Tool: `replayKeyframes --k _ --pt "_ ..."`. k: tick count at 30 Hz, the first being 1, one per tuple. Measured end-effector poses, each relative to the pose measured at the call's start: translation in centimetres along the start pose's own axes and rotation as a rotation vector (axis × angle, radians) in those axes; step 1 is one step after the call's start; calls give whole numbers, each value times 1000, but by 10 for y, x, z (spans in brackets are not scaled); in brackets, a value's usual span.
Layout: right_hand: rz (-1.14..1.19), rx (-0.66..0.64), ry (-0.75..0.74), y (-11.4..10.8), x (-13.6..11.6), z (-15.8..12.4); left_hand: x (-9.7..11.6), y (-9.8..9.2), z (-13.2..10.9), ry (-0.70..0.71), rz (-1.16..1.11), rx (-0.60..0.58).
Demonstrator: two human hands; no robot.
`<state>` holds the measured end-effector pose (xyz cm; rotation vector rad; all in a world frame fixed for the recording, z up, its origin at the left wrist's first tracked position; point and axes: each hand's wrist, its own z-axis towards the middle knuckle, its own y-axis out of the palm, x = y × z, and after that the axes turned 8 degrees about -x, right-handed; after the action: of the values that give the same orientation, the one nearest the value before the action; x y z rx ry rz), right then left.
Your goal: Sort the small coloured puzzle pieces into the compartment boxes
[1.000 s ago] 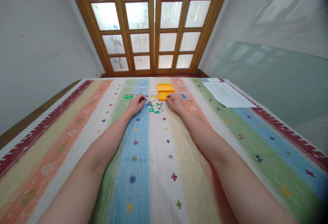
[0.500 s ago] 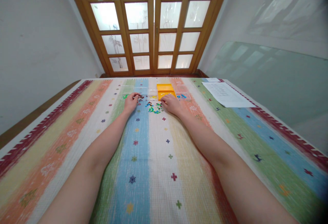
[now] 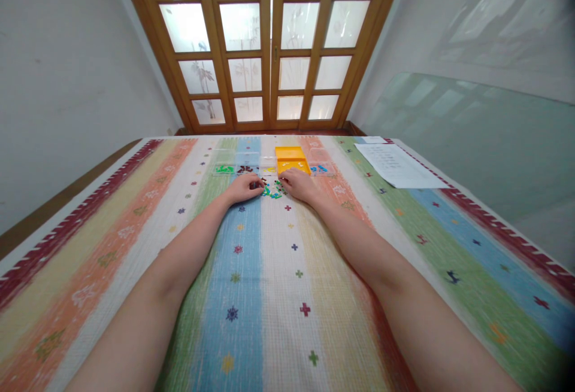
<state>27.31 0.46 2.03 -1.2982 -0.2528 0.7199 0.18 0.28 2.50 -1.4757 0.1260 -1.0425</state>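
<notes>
A small heap of tiny coloured pieces (image 3: 272,189), mostly green and blue, lies on the striped cloth far ahead. My left hand (image 3: 244,188) rests at the heap's left edge, fingers curled and pinched on its pieces. My right hand (image 3: 298,184) sits at the heap's right edge, fingers bent down onto it. What either pinch holds is too small to make out. Just behind the heap stands a row of small clear boxes: one with green pieces (image 3: 223,169), one with dark pieces (image 3: 245,169), one with blue pieces (image 3: 320,168), and an orange tray (image 3: 291,156).
A striped woven cloth (image 3: 278,284) covers the whole table. A printed sheet of paper (image 3: 398,164) lies at the far right. Wooden glazed doors (image 3: 269,45) stand behind the table's far edge, with a glass pane leaning at the right.
My left hand came back from the clear boxes to the heap's left edge. My right hand drew slightly back from the orange tray onto the heap.
</notes>
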Motion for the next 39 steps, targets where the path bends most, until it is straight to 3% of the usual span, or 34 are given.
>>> replayKeyframes --k 7,14,22,39 --pt "49 -51 -37 -1 -3 1 4 -1 1 25 -14 -53" --pt "279 -233 -121 -5 -4 0 -2 2 1 -58 -187 69" --pt "369 -298 -123 -7 -2 -1 -11 3 2 -86 -218 161" --pt "317 -253 -197 -1 -2 4 1 2 2 32 19 -12"
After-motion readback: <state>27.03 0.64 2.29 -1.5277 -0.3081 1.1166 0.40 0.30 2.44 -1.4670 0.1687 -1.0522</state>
